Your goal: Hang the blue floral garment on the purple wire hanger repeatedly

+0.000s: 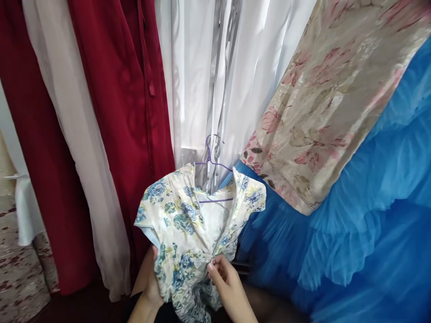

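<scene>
A white garment with blue and yellow-green flowers (pixel 178 211) hangs on a purple wire hanger (pixel 209 160) in front of me. Its short sleeves and V-shaped neckline face up toward me, and its lower part bunches near my lap. At the garment's left side, my left hand (pixel 155 282) grips the fabric, its fingers mostly hidden behind the cloth. My right hand (pixel 224 276) pinches the front at the bottom of the neckline, thumb against forefinger. Whether a fastener lies in that pinch is too small to tell.
Dark red cloth (pixel 121 85) and a pale beige sheer length (pixel 74 98) hang on the left. White fabric (pixel 191 67) with shiny grey ribbons (pixel 220 58) hangs behind the hanger. To the right are a beige floral cloth (pixel 323 103) and ruffled blue tulle (pixel 363 215).
</scene>
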Motion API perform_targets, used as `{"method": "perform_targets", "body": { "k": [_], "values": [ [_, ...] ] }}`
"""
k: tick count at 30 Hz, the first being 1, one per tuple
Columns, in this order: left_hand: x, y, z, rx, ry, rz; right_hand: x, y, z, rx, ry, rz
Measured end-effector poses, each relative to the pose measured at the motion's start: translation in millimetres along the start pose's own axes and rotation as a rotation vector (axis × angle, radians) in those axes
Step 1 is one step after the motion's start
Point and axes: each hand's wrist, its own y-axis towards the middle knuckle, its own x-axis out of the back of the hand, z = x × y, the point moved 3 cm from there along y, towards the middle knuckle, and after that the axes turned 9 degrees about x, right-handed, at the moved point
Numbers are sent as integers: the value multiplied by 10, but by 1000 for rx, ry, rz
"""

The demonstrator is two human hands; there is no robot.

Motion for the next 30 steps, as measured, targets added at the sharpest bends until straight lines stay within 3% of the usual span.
{"method": "perform_targets", "body": {
  "k": [4, 8, 10, 13, 14, 15, 17, 19, 21, 25, 30],
  "values": [
    [7, -11, 166, 141, -218, -116, -135, 135, 56, 58, -80, 17],
    [11, 69, 261, 222, -233, -250, -49, 36, 117, 52, -100, 64],
    [66, 79, 251, 89, -154, -405, 17, -36, 140, 57, -110, 42],
    [116, -69, 139, -322, 133, -784, 65, -119, 149, 62, -133, -25],
    [78, -139, 79, -466, 267, -849, 62, -136, 149, 61, -136, -36],
    [4, -187, 13, -579, 416, -806, 51, -150, 150, 61, -136, -37],
    [-215, -202, -110, -668, 701, -431, 21, -164, 165, 81, -124, -21],
    [-419, -163, -203, -581, 874, 34, -1, -171, 186, 113, -117, -5],
    [-521, -95, -308, -471, 943, 303, -1, -178, 195, 133, -122, -7],
    [-555, 77, -503, -447, 1068, 509, 30, -193, 153, 141, -129, 6],
    [-609, 133, -560, -741, 1236, 664, 150, -225, 53, 133, -85, 52]
  ]
}}
